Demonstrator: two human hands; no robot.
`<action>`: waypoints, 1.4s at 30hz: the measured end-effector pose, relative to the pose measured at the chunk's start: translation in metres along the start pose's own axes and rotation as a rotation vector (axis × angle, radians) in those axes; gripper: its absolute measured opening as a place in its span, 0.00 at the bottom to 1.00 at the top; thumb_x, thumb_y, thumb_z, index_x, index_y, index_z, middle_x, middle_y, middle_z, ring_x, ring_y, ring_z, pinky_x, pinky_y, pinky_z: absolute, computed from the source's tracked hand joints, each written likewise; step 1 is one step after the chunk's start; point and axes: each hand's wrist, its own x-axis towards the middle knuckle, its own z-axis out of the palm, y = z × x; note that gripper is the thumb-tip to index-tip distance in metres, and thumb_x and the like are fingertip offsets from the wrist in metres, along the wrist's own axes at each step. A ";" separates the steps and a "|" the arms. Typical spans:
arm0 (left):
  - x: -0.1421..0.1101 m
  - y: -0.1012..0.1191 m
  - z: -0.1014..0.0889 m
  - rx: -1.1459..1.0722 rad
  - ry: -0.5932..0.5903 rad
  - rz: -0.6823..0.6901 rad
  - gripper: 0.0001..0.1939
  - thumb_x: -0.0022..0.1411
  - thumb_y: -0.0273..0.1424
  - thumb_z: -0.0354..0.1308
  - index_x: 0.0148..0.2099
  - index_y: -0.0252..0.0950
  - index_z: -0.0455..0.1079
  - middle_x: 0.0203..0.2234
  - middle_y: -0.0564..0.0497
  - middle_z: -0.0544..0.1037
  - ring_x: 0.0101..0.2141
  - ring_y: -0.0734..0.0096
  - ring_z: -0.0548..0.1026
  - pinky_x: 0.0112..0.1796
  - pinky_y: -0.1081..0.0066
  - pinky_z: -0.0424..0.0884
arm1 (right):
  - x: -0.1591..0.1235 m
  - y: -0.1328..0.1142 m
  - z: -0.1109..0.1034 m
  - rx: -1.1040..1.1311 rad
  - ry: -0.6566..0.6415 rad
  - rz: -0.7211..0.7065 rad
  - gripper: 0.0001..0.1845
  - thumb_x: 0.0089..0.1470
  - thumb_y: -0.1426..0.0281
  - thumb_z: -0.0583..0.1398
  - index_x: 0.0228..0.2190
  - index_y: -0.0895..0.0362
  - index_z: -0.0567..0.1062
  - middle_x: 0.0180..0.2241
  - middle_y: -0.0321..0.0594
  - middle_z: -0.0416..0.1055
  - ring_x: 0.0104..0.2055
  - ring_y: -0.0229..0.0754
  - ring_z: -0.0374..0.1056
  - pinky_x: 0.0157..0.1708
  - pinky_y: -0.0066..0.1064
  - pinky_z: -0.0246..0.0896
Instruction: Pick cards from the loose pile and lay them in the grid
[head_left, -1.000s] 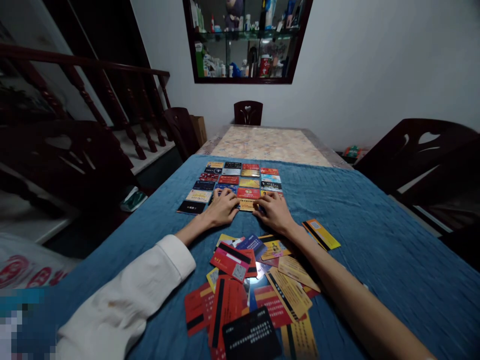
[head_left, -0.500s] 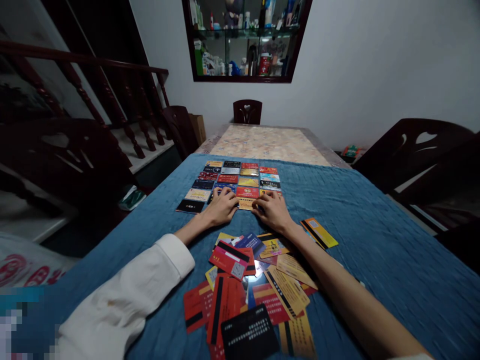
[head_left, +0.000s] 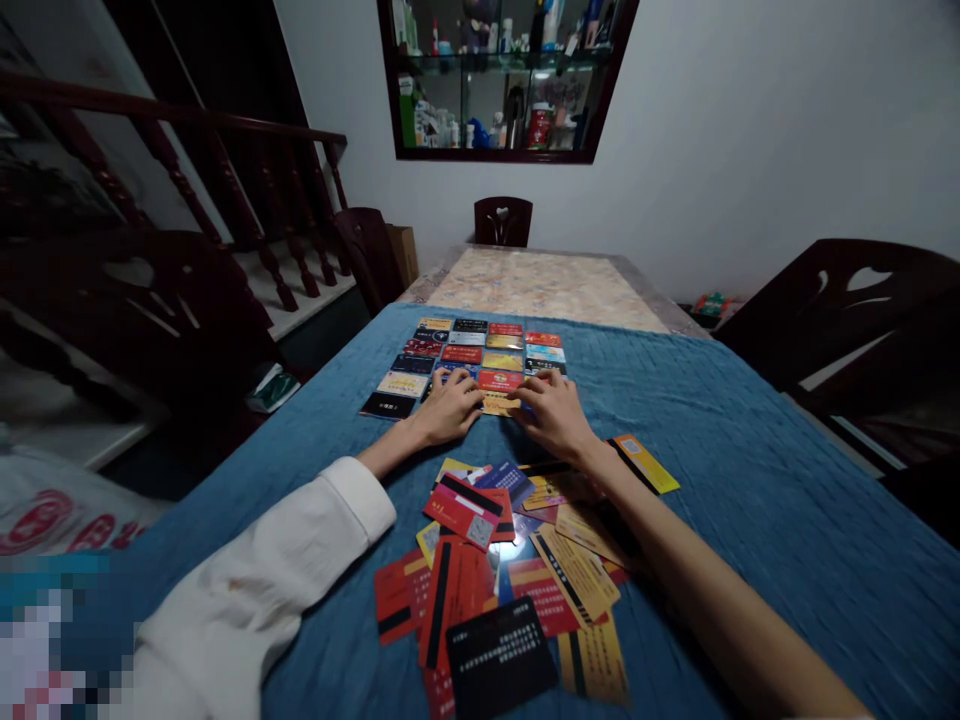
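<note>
Bank-style cards lie in neat columns on the blue cloth, with a black card (head_left: 388,405) at the near left corner. My left hand (head_left: 450,410) rests over the near end of the second column, its fingers spread and bent down onto the cards. Beside it, a yellow card (head_left: 500,405) lies below a red card (head_left: 500,381), between my two hands. My right hand (head_left: 556,412) is over the near end of the right-hand column, fingers apart and curved downward. Its fingertips partly hide the cards there.
A loose pile of overlapping cards, with a black card (head_left: 501,655) on top at the front, lies between my forearms. One orange-yellow card (head_left: 645,464) lies apart, right of my right wrist. Dark wooden chairs (head_left: 502,222) stand around the table.
The view has shifted slightly, moving the scene a little to the right. My right hand has moved slightly rightward relative to the cards. My left hand stays nearly in place.
</note>
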 end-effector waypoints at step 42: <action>-0.086 0.033 -0.069 -0.467 -0.237 0.177 0.24 0.59 0.45 0.64 0.54 0.39 0.72 0.49 0.43 0.73 0.54 0.52 0.62 0.58 0.50 0.59 | -0.086 -0.087 -0.052 0.294 -0.262 -0.476 0.50 0.47 0.35 0.58 0.64 0.47 0.62 0.59 0.51 0.65 0.59 0.62 0.56 0.58 0.59 0.46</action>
